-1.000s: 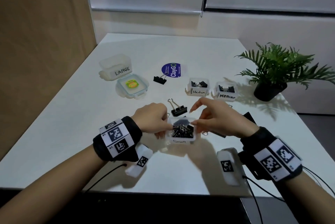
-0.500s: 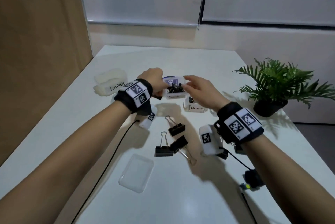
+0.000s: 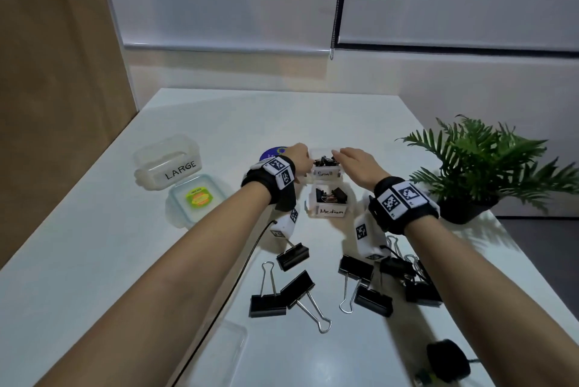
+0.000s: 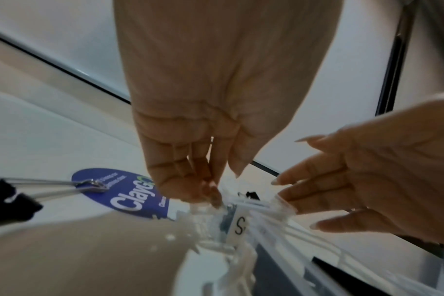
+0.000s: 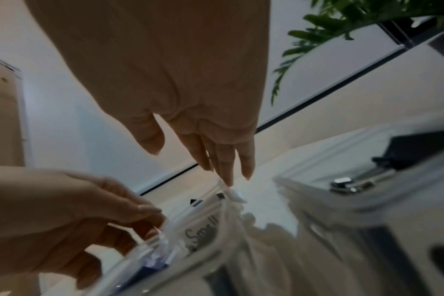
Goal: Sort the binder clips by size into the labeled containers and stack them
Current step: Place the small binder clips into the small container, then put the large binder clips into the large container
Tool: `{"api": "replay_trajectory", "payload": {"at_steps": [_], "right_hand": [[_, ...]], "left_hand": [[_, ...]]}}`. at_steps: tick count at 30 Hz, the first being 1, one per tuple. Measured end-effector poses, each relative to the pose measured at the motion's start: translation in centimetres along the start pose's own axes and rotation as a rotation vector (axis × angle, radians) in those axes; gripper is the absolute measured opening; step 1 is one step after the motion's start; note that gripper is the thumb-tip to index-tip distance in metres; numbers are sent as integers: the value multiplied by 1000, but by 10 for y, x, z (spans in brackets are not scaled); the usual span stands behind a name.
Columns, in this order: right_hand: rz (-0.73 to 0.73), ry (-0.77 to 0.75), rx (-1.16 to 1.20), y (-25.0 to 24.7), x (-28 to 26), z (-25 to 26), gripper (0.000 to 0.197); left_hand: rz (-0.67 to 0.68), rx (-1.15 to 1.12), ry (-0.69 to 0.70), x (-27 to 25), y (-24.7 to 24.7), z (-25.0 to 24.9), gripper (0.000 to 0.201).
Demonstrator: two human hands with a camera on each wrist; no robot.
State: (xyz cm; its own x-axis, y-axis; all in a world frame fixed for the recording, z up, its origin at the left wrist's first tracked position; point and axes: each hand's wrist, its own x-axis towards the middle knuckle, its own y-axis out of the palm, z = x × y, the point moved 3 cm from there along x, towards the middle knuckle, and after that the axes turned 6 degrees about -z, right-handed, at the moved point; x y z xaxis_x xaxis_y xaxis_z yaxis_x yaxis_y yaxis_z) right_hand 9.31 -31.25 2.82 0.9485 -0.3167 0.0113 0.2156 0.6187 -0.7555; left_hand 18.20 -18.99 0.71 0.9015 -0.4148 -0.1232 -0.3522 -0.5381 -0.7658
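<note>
A clear container labelled Small (image 3: 326,173), holding small black clips, is just behind the Medium container (image 3: 329,211). My left hand (image 3: 300,156) pinches its left rim with curled fingers (image 4: 210,192). The right hand (image 3: 351,156) reaches in from the right, and its straight fingertips (image 5: 228,180) touch the box's right corner (image 5: 203,230). What the Small box (image 4: 238,224) rests on is hidden. Several large black binder clips (image 3: 268,305) lie loose on the table near me. The empty LARGE container (image 3: 169,167) stands at the left.
A lid with a green sticker (image 3: 197,198) lies beside the LARGE box. A blue ClayGo disc (image 3: 271,153) and a clip (image 4: 8,202) sit behind my left hand. A potted plant (image 3: 482,161) stands at the right. A clear lid (image 3: 219,352) and a black object (image 3: 448,361) lie near the front edge.
Both hands carried the Small container from the near part of the table to the back, behind the Medium container. The right hand's fingers have straightened against its corner.
</note>
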Motion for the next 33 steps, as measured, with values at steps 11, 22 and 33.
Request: {"api": "replay_trajectory", "payload": {"at_steps": [11,22,33], "right_hand": [[111,69,-152,1,-21,-4,46],[162,-130,-308,-13,-82,-2,44],[135,-269,-271,0,-133,9,39]], "left_hand": [[-268,238,85,-16,-33,31,45],[-671,316,-460,-92,-139,172,64],[-595,398,-327,-140,-124,189,24]]}}
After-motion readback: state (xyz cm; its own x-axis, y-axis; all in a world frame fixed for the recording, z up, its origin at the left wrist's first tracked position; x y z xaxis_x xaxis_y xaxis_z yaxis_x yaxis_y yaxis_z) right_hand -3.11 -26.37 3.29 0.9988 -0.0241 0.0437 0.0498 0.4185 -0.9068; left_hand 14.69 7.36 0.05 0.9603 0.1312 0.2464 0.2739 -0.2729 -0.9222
